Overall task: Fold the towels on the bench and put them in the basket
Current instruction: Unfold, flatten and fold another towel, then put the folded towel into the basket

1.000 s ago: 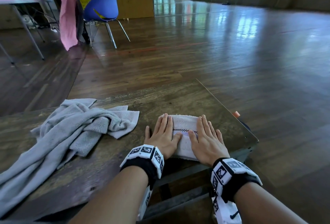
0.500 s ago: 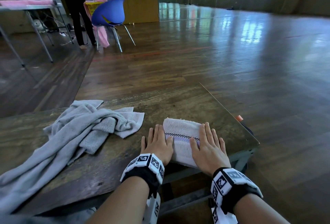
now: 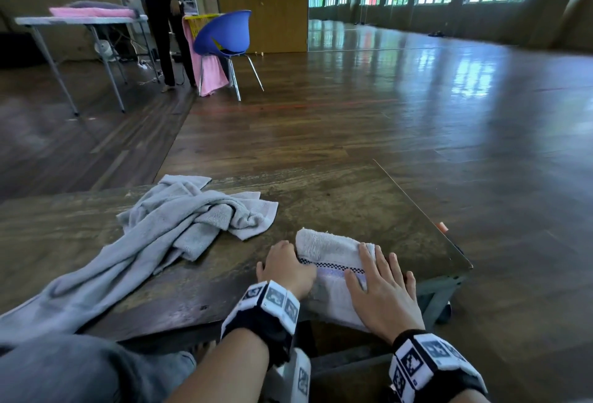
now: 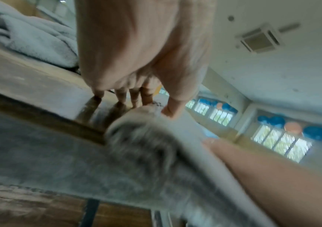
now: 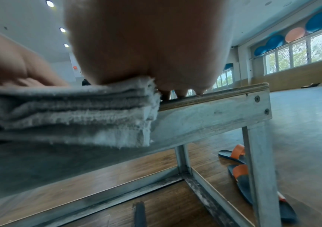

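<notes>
A folded white towel (image 3: 333, 256) with a checkered stripe lies near the front right corner of the wooden bench (image 3: 369, 206), overhanging the near edge. My left hand (image 3: 285, 269) grips the towel's left edge: in the left wrist view the fingers (image 4: 135, 98) point down beside the towel (image 4: 142, 138) and the thumb lies on top. My right hand (image 3: 382, 284) rests flat on the towel's right side with straight fingers. The right wrist view shows the stacked layers of the towel (image 5: 69, 116) under the palm. A crumpled grey towel (image 3: 179, 229) lies to the left.
The grey towel trails off the bench's near left edge toward my knee (image 3: 80, 367). Orange and dark sandals (image 5: 234, 153) lie on the floor under the bench's right end. Far back stand a blue chair (image 3: 226, 36), a yellow basket (image 3: 200, 22), a table (image 3: 80, 20) and a person (image 3: 160, 17).
Both hands slid back toward me along the white towel. My left hand went from lying flat to curling at the towel's left edge. The person in the back moved the pink cloth.
</notes>
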A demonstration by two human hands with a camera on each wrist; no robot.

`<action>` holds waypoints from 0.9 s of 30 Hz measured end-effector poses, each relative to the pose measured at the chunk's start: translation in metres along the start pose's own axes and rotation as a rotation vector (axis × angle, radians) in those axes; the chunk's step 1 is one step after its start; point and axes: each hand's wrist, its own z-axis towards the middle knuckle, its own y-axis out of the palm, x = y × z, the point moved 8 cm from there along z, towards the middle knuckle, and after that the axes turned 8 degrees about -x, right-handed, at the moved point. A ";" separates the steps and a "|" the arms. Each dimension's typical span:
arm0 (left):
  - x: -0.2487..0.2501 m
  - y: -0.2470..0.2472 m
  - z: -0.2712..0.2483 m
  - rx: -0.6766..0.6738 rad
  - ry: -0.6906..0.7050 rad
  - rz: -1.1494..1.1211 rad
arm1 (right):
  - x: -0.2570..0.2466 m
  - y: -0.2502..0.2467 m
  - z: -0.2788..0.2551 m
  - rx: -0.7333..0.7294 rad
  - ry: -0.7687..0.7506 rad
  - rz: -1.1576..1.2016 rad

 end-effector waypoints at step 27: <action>-0.217 -0.323 -0.168 0.456 0.015 -0.997 | -0.453 -0.015 -0.056 -0.377 -0.582 0.491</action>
